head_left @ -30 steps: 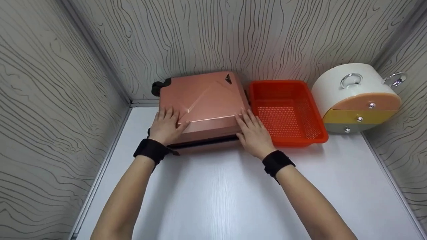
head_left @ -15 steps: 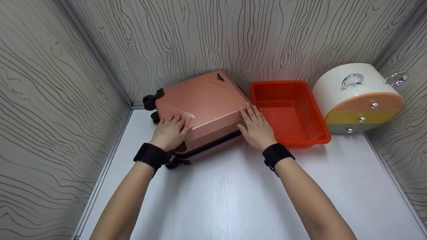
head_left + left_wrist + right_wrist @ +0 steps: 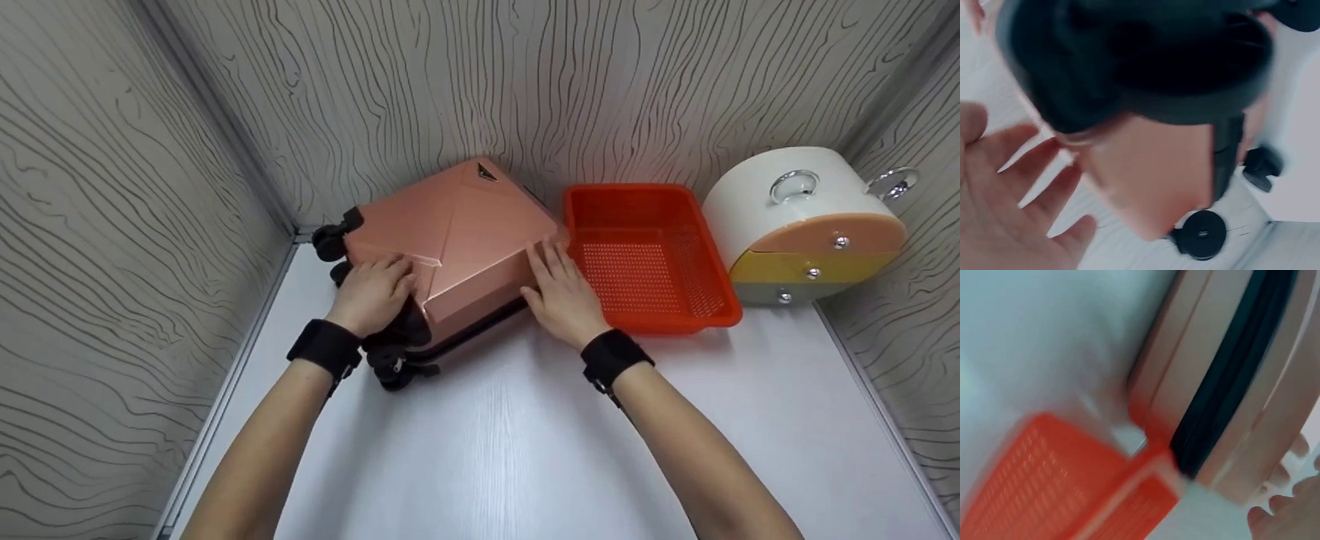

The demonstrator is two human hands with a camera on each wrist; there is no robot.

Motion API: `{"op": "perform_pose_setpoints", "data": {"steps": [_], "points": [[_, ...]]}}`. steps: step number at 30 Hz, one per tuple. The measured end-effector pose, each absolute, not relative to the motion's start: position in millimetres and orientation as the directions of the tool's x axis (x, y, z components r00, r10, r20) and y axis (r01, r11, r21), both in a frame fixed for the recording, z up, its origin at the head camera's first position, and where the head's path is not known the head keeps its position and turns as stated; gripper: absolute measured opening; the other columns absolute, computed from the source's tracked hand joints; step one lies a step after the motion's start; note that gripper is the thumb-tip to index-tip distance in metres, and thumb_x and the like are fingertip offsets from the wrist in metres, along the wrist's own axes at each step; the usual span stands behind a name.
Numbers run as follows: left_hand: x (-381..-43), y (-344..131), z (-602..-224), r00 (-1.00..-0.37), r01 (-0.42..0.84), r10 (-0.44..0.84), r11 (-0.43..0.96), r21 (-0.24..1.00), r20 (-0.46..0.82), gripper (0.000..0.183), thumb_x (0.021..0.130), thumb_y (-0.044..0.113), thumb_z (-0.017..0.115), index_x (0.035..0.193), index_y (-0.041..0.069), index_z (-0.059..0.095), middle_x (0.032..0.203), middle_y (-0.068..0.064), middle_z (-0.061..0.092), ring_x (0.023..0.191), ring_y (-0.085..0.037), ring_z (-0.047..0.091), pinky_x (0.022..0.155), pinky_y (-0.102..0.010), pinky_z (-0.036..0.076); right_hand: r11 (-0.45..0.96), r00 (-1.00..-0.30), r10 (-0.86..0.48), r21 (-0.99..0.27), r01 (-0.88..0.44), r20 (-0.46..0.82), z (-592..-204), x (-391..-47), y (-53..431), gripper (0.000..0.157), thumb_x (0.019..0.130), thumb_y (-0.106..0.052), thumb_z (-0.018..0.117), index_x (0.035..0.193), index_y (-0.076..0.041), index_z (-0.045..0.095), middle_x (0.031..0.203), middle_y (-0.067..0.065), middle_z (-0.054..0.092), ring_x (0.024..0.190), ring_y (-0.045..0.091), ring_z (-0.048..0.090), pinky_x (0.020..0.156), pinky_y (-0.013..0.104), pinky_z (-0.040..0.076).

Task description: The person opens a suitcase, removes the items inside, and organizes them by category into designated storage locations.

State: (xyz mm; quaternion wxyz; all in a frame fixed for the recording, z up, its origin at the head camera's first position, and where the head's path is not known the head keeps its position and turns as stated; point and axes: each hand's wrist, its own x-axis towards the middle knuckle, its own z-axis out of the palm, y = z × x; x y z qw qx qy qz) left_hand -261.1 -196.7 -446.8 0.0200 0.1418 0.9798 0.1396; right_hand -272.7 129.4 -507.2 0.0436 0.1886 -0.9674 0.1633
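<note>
A rose-pink hard-shell suitcase (image 3: 480, 225) with black wheels (image 3: 394, 366) lies flat and angled on the white table, its wheel end toward the left and front. My left hand (image 3: 371, 295) rests on the suitcase's wheel-end edge, fingers lying over the top. In the left wrist view, that hand (image 3: 1016, 194) has loosely extended fingers against the pink shell, below a blurred black wheel housing. My right hand (image 3: 568, 300) touches the front upper edge near the other end, fingers extended. The right wrist view has its fingertips (image 3: 1280, 509) against the pink side, past the dark seam.
Right beside the suitcase stands a red-orange perforated plastic basket (image 3: 651, 259), close to my right hand. Further right is a white rounded drawer box (image 3: 765, 187) with orange, yellow and grey drawers and clear ring handles. Wood-patterned walls (image 3: 480, 82) enclose the back and sides.
The suitcase has turned on the table, its wheel end swinging toward the front and its far end toward the back wall. Both hands have stayed on it, shifting slightly left.
</note>
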Motion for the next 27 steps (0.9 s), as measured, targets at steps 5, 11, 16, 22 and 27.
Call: {"op": "perform_pose_setpoints", "data": {"steps": [5, 11, 16, 22, 27], "points": [[-277.0, -229.0, -455.0, -0.983, 0.17, 0.181, 0.928, 0.332, -0.005, 0.061, 0.112, 0.035, 0.035, 0.16, -0.001, 0.024, 0.165, -0.026, 0.019, 0.153, -0.045, 0.012, 0.121, -0.061, 0.013, 0.814, -0.878, -0.452, -0.331, -0.478, 0.156, -518.3, -242.8, 97.1, 0.072, 0.108, -0.041, 0.047, 0.166, -0.018, 0.01, 0.171, 0.01, -0.006, 0.156, 0.036, -0.001, 0.121, 0.056, 0.02], [-278.0, -248.0, -469.6, -0.988, 0.143, 0.154, 0.923, 0.357, -0.004, 0.062, 0.113, 0.036, 0.033, 0.161, 0.0, 0.02, 0.166, -0.027, 0.014, 0.153, -0.047, 0.008, 0.121, -0.059, 0.013, 0.788, -0.852, -0.511, -0.334, -0.517, 0.114, -532.4, -228.3, 77.4, 0.069, 0.109, -0.042, 0.044, 0.165, -0.014, 0.013, 0.17, 0.011, -0.004, 0.155, 0.037, -0.004, 0.123, 0.05, 0.013], [-274.4, -244.8, -472.8, -0.988, 0.157, 0.15, 0.936, 0.315, 0.045, 0.061, 0.112, 0.036, 0.035, 0.16, -0.001, 0.025, 0.164, -0.028, 0.019, 0.152, -0.047, 0.014, 0.12, -0.059, 0.017, 0.808, -0.854, -0.512, -0.286, -0.515, 0.091, -531.0, -231.7, 80.8, 0.066, 0.11, -0.042, 0.04, 0.165, -0.015, 0.013, 0.17, 0.009, -0.003, 0.156, 0.035, -0.003, 0.124, 0.049, 0.011], [-270.2, -235.1, -471.1, -0.988, 0.153, 0.146, 0.96, 0.233, 0.05, 0.062, 0.112, 0.037, 0.035, 0.159, -0.002, 0.027, 0.163, -0.028, 0.023, 0.151, -0.047, 0.018, 0.121, -0.057, 0.018, 0.808, -0.847, -0.528, -0.268, -0.524, 0.065, -525.1, -237.1, 90.7, 0.063, 0.111, -0.041, 0.036, 0.165, -0.016, 0.013, 0.17, 0.009, -0.003, 0.156, 0.032, -0.001, 0.124, 0.051, 0.006], [-264.0, -227.4, -470.9, -0.985, 0.171, 0.166, 0.964, 0.204, 0.039, 0.06, 0.112, 0.036, 0.034, 0.159, -0.001, 0.028, 0.163, -0.029, 0.024, 0.151, -0.047, 0.018, 0.122, -0.054, 0.016, 0.824, -0.85, -0.521, -0.217, -0.524, 0.077, -524.4, -241.1, 101.4, 0.061, 0.112, -0.038, 0.037, 0.165, -0.015, 0.017, 0.171, 0.009, 0.001, 0.156, 0.031, 0.004, 0.123, 0.056, 0.006]]}}
